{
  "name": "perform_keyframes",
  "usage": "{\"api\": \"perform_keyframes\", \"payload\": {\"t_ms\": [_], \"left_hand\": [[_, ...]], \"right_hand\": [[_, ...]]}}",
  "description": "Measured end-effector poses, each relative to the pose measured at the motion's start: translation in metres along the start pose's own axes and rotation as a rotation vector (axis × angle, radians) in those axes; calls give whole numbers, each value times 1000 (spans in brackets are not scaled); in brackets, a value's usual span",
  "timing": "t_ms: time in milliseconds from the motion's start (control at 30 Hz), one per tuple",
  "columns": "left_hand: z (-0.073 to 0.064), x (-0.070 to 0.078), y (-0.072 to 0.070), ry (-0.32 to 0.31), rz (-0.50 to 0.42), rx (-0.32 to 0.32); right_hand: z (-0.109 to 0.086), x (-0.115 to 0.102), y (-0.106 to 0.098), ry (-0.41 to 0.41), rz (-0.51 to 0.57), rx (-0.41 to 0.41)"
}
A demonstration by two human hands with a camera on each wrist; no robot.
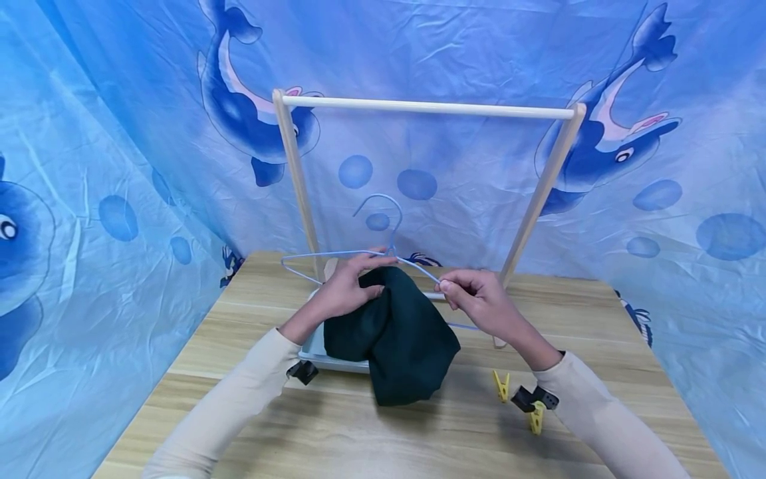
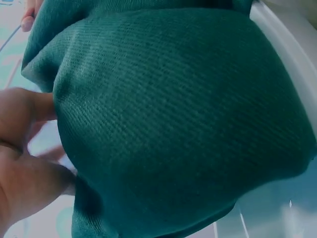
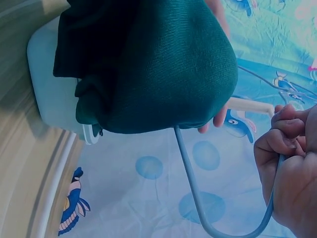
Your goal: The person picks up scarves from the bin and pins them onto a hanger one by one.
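Note:
A dark green cloth (image 1: 413, 339) hangs in folds at the middle of the head view. My left hand (image 1: 347, 286) pinches its upper edge, thumb in front and fingers stretched behind, close under the hanger's neck. The light blue wire hanger (image 1: 320, 254) stands hook-up above the cloth. My right hand (image 1: 479, 303) grips the hanger's right shoulder between thumb and curled fingers. In the right wrist view, the hanger's lower bar (image 3: 188, 163) runs in behind the cloth (image 3: 168, 69), which hides its middle. The left wrist view is mostly filled by cloth (image 2: 173, 114), with the left thumb beside it.
Partly under the cloth, a pale tray (image 1: 335, 362) stands on the wooden table (image 1: 287, 432). A wooden rack with a white rail (image 1: 427, 106) rises behind. Two yellow clothespins (image 1: 501, 386) lie near the right forearm. Blue dolphin-print curtains (image 1: 449, 53) surround the table.

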State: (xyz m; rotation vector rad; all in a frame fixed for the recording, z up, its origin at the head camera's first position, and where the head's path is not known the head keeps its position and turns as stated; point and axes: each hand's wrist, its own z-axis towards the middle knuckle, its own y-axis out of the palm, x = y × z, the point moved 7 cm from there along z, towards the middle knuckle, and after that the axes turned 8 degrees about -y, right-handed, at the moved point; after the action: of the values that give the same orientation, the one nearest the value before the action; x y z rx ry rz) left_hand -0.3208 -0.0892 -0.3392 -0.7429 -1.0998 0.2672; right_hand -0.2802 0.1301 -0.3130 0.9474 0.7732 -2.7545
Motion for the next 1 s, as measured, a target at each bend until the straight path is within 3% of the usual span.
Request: {"api": "perform_keyframes", "payload": {"t_ms": [133,267,433,567,733,1000], "left_hand": [[0,1,7,40,33,-90],[0,0,7,57,62,-82],[-1,1,3,97,95,25],[-3,4,-4,73,57,162],[-5,4,-16,-30,-8,318],[-6,-7,-27,-216,-161,459]], "right_hand": [[0,-1,0,10,3,9],[-1,0,-1,9,9,17],[-2,1,-1,8,17,6],[-3,3,-2,22,32,-4],[-3,4,-2,49,51,-11],[-4,2,3,53,105,-40]]}}
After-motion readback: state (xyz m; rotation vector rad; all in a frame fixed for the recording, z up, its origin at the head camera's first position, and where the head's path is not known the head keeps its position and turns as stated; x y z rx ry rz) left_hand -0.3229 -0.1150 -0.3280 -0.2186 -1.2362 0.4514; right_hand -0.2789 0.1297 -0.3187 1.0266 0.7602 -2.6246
